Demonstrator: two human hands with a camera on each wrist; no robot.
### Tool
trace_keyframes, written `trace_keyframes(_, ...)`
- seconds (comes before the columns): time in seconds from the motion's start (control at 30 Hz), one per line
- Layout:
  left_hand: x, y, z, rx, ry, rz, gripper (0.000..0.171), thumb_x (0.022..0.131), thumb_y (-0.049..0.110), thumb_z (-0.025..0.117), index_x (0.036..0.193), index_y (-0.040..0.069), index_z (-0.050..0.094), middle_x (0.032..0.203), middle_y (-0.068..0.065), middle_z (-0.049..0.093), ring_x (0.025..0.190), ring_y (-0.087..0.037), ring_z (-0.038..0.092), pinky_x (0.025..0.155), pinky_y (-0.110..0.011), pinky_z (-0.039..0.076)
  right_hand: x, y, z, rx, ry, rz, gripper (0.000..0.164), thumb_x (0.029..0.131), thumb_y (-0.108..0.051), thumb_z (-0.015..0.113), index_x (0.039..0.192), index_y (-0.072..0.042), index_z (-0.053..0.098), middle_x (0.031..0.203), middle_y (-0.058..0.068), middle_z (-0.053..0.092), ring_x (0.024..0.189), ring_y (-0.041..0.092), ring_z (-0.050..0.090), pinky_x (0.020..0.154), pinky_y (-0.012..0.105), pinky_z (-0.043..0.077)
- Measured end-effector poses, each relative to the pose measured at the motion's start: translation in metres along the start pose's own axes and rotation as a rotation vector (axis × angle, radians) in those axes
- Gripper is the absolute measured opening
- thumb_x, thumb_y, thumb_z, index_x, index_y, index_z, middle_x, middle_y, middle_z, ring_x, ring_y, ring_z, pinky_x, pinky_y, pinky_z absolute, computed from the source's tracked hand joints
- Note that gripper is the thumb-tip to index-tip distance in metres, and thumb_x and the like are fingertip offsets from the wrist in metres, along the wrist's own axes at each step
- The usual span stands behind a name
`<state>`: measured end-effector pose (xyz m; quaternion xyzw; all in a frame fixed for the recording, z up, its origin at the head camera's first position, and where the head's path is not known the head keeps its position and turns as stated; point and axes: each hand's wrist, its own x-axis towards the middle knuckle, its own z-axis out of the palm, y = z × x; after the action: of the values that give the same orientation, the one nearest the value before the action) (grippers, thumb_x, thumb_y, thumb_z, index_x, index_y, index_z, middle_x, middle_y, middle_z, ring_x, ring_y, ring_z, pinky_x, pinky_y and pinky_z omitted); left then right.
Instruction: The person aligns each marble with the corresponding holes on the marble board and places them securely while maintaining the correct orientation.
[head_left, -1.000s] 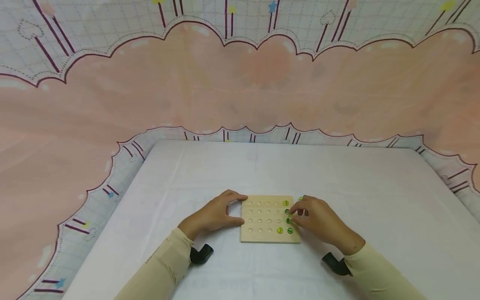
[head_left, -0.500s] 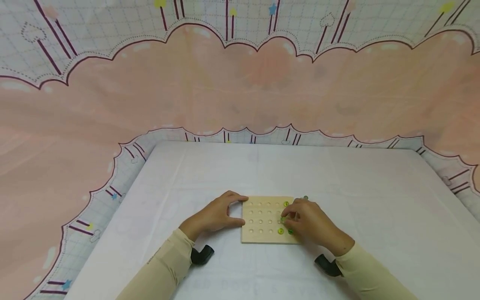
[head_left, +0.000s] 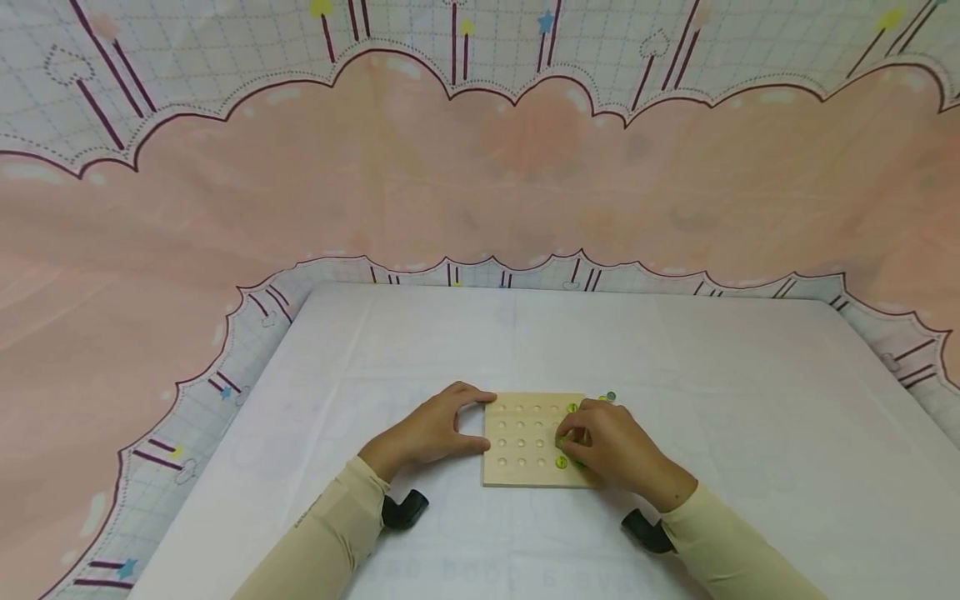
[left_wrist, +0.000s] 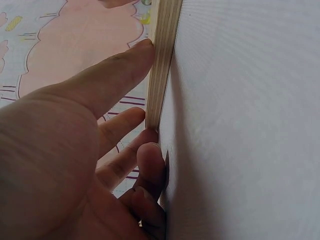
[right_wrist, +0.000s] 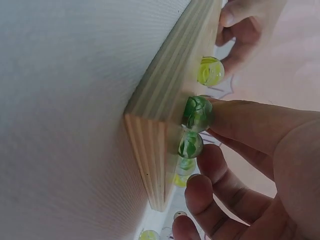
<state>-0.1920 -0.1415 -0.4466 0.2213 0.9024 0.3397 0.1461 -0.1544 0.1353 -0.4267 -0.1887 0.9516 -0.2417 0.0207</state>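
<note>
A square pale wooden board (head_left: 517,477) with rows of round dimples lies on the white table. On its left edge rest the thumb and index finger of my left hand (head_left: 431,427), the thumb fairly straight against the plywood side. My right hand (head_left: 622,454) is over the board's right part, thumb and index finger pinching a yellow-green marble (head_left: 560,442), mostly hidden by the fingertips. Nearby a yellow marble (head_left: 561,462) sits in the front row and another yellow marble (head_left: 572,408) in the back row. In the right wrist view, green marbles (right_wrist: 190,145) line the board's right side.
Past the board's back right corner, a few loose marbles (head_left: 611,397) lie on the white tablecloth (head_left: 420,333). Behind the table hangs a pink and white patterned cloth (head_left: 480,175). Black wrist mounts (head_left: 405,509) stick out by both sleeves.
My right hand has moved left from the board's right column, carrying a marble to the neighbouring column. Loose marbles behind it now show more. My left hand stays at the board's edge.
</note>
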Motion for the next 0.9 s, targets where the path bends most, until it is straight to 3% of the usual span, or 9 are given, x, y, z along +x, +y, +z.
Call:
trace_keyframes(0.33, 0.001, 0.000, 0.000, 0.011, 0.002, -0.007, 0.067, 0.084, 0.033, 0.082, 0.144, 0.025, 0.053, 0.140, 0.001, 0.050, 0.082, -0.013, 0.050, 0.077, -0.032, 0.043, 0.001, 0.001, 0.002, -0.019, 0.017, -0.034, 0.010, 0.081, -0.010, 0.081, 0.087, -0.017, 0.079, 0.077, -0.011, 0.058, 0.072, 0.002, 0.051, 0.069, 0.024, 0.042)
trace_keyframes(0.6, 0.001, 0.001, -0.001, 0.013, -0.002, -0.016, 0.067, 0.084, 0.033, 0.082, 0.144, 0.025, 0.053, 0.142, 0.001, 0.049, 0.084, -0.014, 0.051, 0.080, -0.033, 0.042, 0.000, -0.002, 0.001, -0.042, 0.006, -0.007, 0.012, 0.080, -0.011, 0.082, 0.091, -0.017, 0.079, 0.077, -0.012, 0.059, 0.071, 0.002, 0.051, 0.072, 0.028, 0.042)
trace_keyframes(0.9, -0.001, -0.001, 0.000, 0.018, 0.006, -0.007, 0.068, 0.083, 0.033, 0.082, 0.144, 0.025, 0.053, 0.141, 0.002, 0.050, 0.088, -0.014, 0.051, 0.084, -0.035, 0.042, -0.011, 0.008, -0.012, -0.027, 0.060, 0.032, 0.013, 0.083, -0.010, 0.077, 0.095, -0.014, 0.078, 0.081, -0.008, 0.061, 0.074, 0.010, 0.052, 0.076, 0.032, 0.042)
